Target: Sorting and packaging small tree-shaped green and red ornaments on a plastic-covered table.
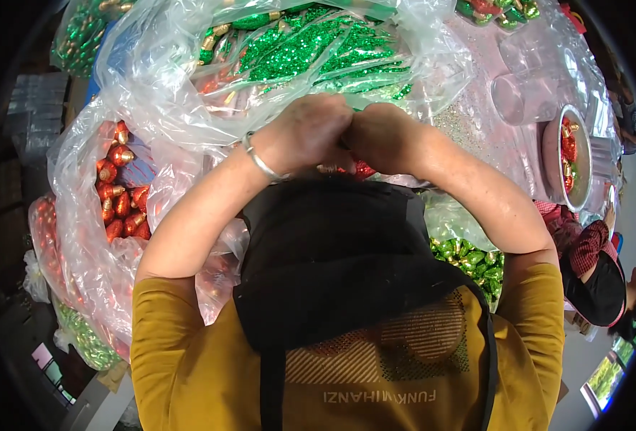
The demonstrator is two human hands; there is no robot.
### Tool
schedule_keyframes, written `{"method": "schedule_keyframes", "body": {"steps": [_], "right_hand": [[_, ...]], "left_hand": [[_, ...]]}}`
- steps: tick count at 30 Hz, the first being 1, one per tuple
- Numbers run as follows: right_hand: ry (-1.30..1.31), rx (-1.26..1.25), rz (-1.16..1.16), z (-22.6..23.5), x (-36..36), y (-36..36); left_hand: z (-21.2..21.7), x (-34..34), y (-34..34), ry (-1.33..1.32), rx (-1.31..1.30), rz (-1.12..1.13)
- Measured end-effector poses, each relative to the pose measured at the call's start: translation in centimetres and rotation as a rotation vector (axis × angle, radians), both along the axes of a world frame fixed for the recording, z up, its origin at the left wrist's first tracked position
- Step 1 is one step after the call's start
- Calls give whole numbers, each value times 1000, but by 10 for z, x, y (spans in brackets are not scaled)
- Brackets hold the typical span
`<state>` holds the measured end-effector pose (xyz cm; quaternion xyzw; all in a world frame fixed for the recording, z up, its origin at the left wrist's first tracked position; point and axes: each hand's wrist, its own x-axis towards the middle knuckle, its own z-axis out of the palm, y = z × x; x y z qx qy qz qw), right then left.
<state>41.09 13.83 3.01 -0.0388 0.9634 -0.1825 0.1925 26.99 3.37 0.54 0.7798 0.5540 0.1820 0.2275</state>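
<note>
My left hand and my right hand meet in front of my chest, backs up and fingers curled inward. Whatever sits between them is hidden by the hands. Just below them, red glittery ornaments peep out above my black apron. Beyond my hands, a large clear plastic bag spreads around green glitter ornaments, some with gold caps. To the left, red ornaments with gold caps lie in another opened clear bag.
Green ornaments lie beside my right elbow. At the right, a round bowl holds red and green ornaments, near clear plastic tubs. Loose glitter dots the pink tabletop. Another person's checked sleeve shows at the right edge.
</note>
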Motion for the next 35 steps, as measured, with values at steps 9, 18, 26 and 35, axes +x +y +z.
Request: {"method": "schedule_keyframes", "body": {"steps": [9, 18, 26, 35], "right_hand": [[332, -298, -10, -31, 9, -2], [256, 228, -279, -22, -18, -54], [287, -183, -1291, -18, 291, 27], [-490, 643, -1089, -507, 527, -135]], "left_hand": [[-7, 4, -1, 102, 287, 6], [10, -28, 14, 516, -101, -142], [40, 13, 28, 517, -255, -25], [66, 2, 10, 601, -344, 99]]}}
